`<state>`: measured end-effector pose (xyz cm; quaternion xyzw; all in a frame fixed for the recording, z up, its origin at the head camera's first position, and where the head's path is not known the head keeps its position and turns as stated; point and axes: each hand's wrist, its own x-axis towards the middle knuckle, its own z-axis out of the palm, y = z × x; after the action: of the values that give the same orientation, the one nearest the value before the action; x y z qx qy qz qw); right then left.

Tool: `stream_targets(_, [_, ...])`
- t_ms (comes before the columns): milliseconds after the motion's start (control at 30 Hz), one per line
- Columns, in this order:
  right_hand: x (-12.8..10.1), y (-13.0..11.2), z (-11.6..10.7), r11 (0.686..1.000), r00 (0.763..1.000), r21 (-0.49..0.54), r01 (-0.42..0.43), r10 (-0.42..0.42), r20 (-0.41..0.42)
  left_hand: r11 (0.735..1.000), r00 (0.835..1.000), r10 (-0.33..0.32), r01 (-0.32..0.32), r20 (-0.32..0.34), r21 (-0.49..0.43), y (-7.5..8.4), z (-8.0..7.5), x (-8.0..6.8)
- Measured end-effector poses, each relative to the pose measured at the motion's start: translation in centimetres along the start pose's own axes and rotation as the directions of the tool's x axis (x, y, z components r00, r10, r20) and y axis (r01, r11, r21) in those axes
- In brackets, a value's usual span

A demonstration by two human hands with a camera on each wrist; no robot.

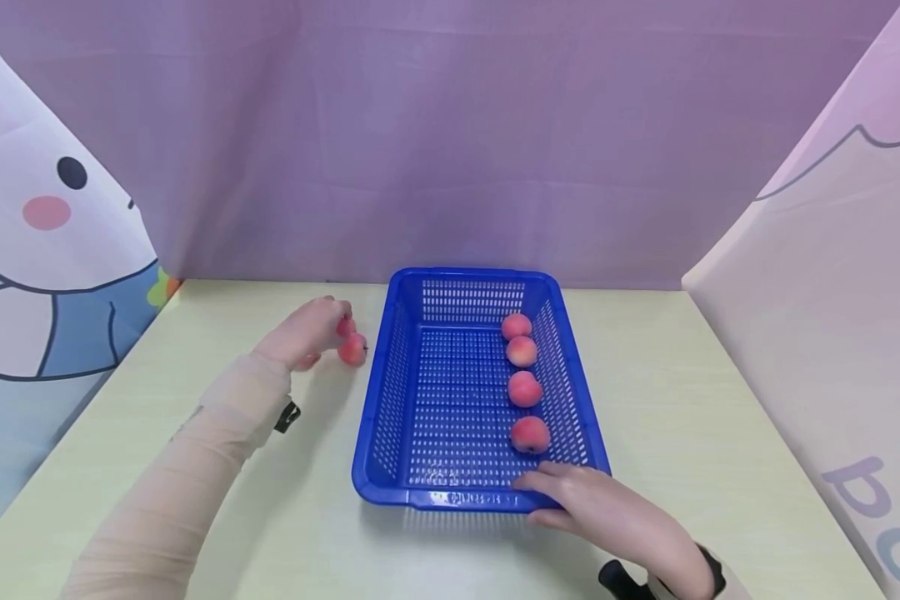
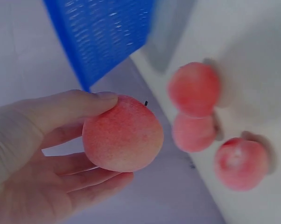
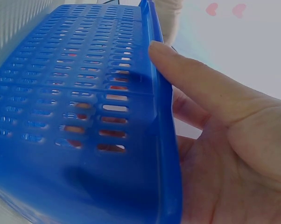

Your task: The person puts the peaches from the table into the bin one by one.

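My left hand (image 1: pixel 307 329), left of the basket, pinches a pinkish-red apple (image 2: pixel 124 135) between thumb and fingers, its short dark stem showing. Three more apples lie on the table close by in the left wrist view: one upper (image 2: pixel 194 89), one partly behind it (image 2: pixel 194 134), one lower right with its dimple showing (image 2: pixel 241 163). At the near right corner of a blue perforated plastic basket (image 1: pixel 461 500), my right hand (image 1: pixel 600 504) grips the rim, its thumb outside the near wall. Inside, several apples (image 1: pixel 525 389) form a row along the right wall.
The pale tabletop (image 1: pixel 667 400) carries the basket at its middle, near a purple cloth backdrop (image 1: pixel 450 142). Printed cloth panels stand on both sides, the left one (image 1: pixel 45 250) bearing a cartoon figure. The basket's left half shows bare mesh floor.
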<state>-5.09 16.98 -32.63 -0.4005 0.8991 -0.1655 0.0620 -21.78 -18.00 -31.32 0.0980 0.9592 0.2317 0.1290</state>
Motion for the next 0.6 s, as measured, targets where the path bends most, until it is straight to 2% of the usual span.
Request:
stream_targets(133, [0.0,0.0,0.0,1.0,1.0,-0.003,0.003,-0.003,0.0,0.988,0.996,0.081,-0.077,-0.029,0.137,1.1,-0.9,0.4])
stream_targets(233, [0.0,0.0,0.0,1.0,1.0,-0.002,0.003,-0.003,0.001,0.971,0.991,0.132,-0.121,-0.038,0.204,1.7,-1.4,0.8])
stream_targets(467, [0.0,0.1,0.0,1.0,1.0,0.001,0.005,-0.005,0.003,0.975,0.997,0.081,-0.077,-0.011,0.208,3.2,-2.2,1.1])
stream_targets(600, [0.0,0.1,0.0,1.0,1.0,0.0,0.005,-0.005,0.002,0.966,0.993,0.113,-0.106,-0.018,0.238,4.2,-2.6,1.4])
